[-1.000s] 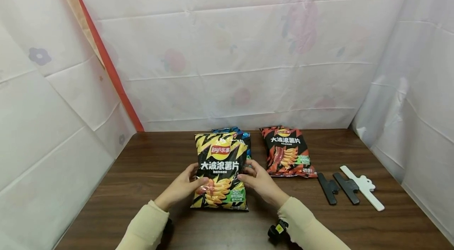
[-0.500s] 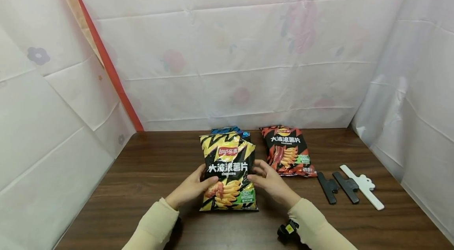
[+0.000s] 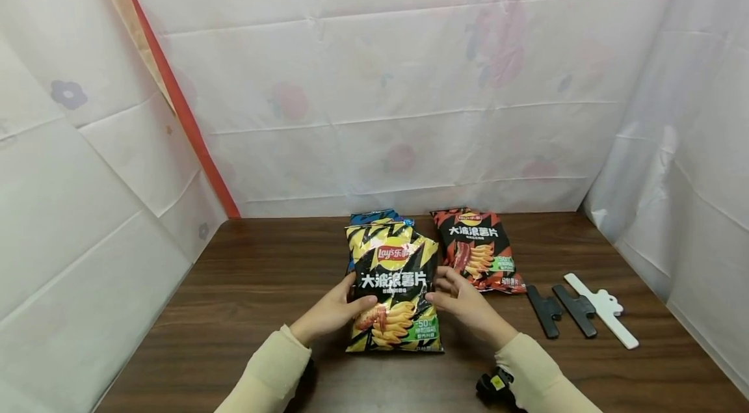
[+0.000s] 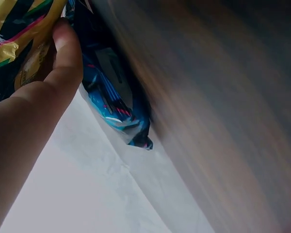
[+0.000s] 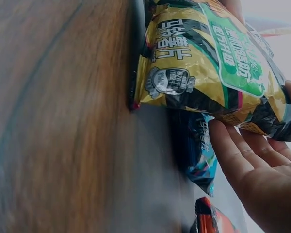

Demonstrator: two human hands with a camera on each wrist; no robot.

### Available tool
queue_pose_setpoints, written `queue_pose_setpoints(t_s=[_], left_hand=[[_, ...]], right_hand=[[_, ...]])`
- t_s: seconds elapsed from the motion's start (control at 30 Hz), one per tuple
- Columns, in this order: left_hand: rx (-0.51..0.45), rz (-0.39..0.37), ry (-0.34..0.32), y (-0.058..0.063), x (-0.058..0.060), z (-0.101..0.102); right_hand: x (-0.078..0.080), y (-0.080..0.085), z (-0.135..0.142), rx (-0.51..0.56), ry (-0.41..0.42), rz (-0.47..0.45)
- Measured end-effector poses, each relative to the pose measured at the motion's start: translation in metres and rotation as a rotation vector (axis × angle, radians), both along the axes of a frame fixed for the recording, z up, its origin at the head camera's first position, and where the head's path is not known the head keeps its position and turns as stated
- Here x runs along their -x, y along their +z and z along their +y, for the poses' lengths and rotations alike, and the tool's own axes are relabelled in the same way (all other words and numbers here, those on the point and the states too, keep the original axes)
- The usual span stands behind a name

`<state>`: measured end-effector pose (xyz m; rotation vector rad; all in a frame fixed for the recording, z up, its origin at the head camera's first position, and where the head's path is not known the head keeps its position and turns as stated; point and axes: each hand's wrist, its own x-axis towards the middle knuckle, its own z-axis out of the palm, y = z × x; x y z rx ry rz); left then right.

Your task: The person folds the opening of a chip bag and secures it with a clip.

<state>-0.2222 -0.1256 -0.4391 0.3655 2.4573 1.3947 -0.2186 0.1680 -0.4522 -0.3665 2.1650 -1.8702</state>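
Note:
A yellow and black Lay's potato chip bag [image 3: 393,296] stands tilted up between my hands, its printed front toward me. My left hand [image 3: 330,309] grips its left edge, thumb on the front and fingers hidden behind. On the opposite edge my right hand [image 3: 471,312] holds it the same way; in the right wrist view the fingers [image 5: 233,155] curve under its side. Behind it, largely covered, lies a blue chip bag [image 3: 374,216], whose end shows in the left wrist view. A red and black chip bag [image 3: 476,237] lies just beyond my right hand.
On the right of the dark wooden table [image 3: 251,283] lie two black bag clips [image 3: 545,313] and a white clip [image 3: 605,310] with a scalloped handle. Pale patterned sheeting [image 3: 363,88] encloses the table at the back and sides.
Both hands have carried the yellow bag to the right, so it covers more of the blue bag and comes close to the red one. The clips have stayed in place.

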Motion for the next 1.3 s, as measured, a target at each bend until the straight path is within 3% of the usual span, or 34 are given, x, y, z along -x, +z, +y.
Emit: queue_pose_setpoints(t_s=[0.43,0.83,1.3], left_hand=[[0.003,0.011,-0.061,0.002,0.003,0.004],[0.012,-0.038,-0.091,0.002,0.004,0.004],[0.019,-0.031,-0.091,0.002,0.005,0.003]], right_hand=[[-0.004,0.007,0.006,0.004,-0.024,0.011],[-0.005,0.012,0.011,-0.009,-0.052,-0.002],[0.004,0.032,0.006,0.005,-0.189,0.021]])
